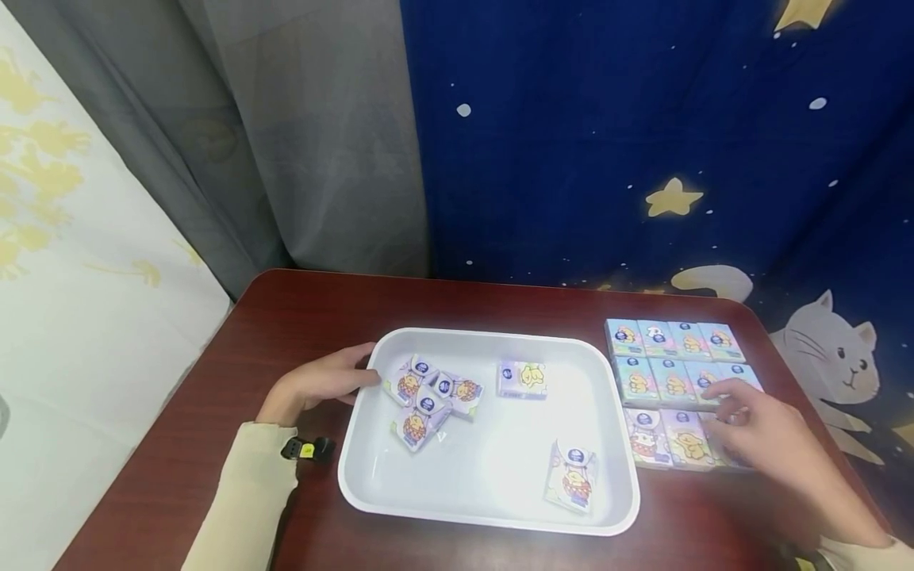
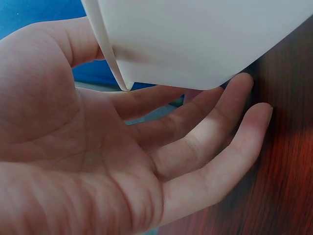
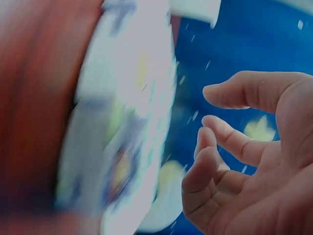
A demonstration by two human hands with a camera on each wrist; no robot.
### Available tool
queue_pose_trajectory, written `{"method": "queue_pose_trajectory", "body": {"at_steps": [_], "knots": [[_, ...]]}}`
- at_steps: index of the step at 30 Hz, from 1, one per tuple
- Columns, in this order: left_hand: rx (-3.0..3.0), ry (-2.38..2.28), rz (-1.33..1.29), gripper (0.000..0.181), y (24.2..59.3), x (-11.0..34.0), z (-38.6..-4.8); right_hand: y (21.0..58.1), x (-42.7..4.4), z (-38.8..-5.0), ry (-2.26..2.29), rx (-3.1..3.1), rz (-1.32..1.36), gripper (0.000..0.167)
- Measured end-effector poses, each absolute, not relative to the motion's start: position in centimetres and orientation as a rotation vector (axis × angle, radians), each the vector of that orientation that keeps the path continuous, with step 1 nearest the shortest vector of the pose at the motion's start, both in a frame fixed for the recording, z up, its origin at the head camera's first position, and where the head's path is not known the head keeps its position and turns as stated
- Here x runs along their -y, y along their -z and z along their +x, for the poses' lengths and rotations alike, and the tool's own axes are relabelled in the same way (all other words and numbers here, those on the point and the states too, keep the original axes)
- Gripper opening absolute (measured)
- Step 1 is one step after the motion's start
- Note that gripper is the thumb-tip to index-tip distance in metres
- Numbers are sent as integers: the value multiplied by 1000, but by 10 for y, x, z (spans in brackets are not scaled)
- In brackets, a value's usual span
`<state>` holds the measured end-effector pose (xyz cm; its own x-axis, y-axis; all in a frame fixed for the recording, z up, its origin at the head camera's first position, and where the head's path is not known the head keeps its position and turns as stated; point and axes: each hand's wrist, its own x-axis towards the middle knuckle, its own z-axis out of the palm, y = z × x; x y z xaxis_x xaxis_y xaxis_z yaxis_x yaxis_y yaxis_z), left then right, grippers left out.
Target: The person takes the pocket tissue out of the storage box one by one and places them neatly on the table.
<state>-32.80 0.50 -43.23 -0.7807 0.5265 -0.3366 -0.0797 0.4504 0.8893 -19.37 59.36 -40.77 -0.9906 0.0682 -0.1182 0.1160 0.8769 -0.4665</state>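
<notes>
A white tray lies on the table, holding several small tissue packs with cartoon prints. Three overlap at its left, including a purple pack; another pack lies near the back and one more at the front right. My left hand grips the tray's left rim, thumb over the edge and fingers along the outer wall. Over the right-hand rows of packs hovers my right hand, fingers loosely bent; the right wrist view shows nothing between them.
Three neat rows of packs, the back one bluish, stand right of the tray near the table's right edge. The dark red wooden table meets a grey curtain and a navy star-print curtain behind.
</notes>
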Motion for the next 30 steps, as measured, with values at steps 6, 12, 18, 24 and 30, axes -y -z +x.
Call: {"method": "queue_pose_trajectory", "body": {"at_steps": [6,12,18,24,30], "knots": [[-2114,-1344,384,61,432,-6,-328,389,-533,-198,769,-3006,-91,33],[-2124,-1339,384,61,432,-5,-327,374,-482,-199,715,-2937,-323,34],[-2129,-1338,376,61,433,-5,-327,372,-446,-198,492,-2818,-461,43],[-2127,-1342,373,62,433,-5,-327,379,-422,-196,281,-2749,-463,60],[-2123,-1341,367,62,433,-5,-327,388,-412,-195,183,-2742,-481,65]]}}
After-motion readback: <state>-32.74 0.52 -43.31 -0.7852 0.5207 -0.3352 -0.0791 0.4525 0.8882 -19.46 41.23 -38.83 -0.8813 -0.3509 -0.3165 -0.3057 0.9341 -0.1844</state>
